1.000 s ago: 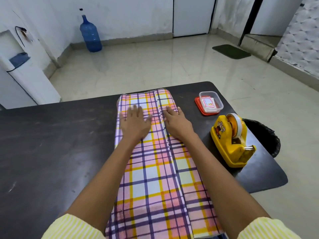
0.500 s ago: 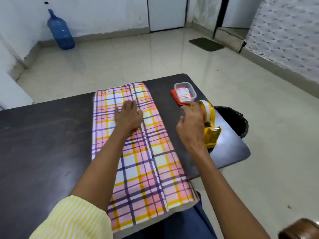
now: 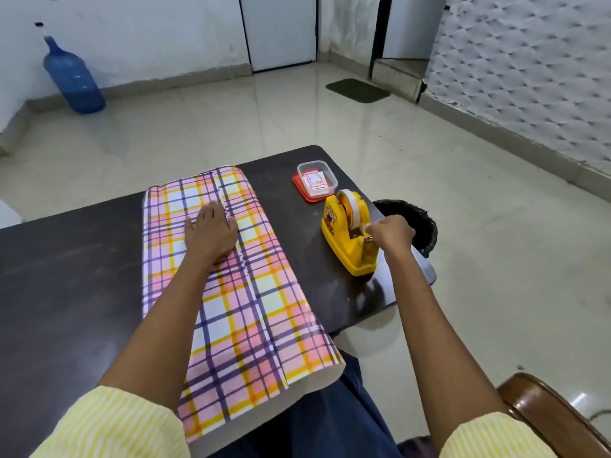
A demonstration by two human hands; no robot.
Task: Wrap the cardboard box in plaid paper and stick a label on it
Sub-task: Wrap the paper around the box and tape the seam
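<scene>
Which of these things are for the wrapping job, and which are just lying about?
For the job: plaid paper under the left hand; tape dispenser at the right hand; label tub.

Lying about: bin, water bottle, doormat, chair.

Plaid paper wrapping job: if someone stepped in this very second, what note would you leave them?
Left hand: flat, pressing the plaid paper at its overlapping seam on the table.
Right hand: fingers curled at the cutter end of the yellow tape dispenser; whether it has tape cannot be told.
Box: hidden, presumably inside the paper.
Labels: in the clear container beyond the dispenser.
Done: paper folded over lengthwise.
Left: tape the seam, close both ends, stick a label.
</scene>
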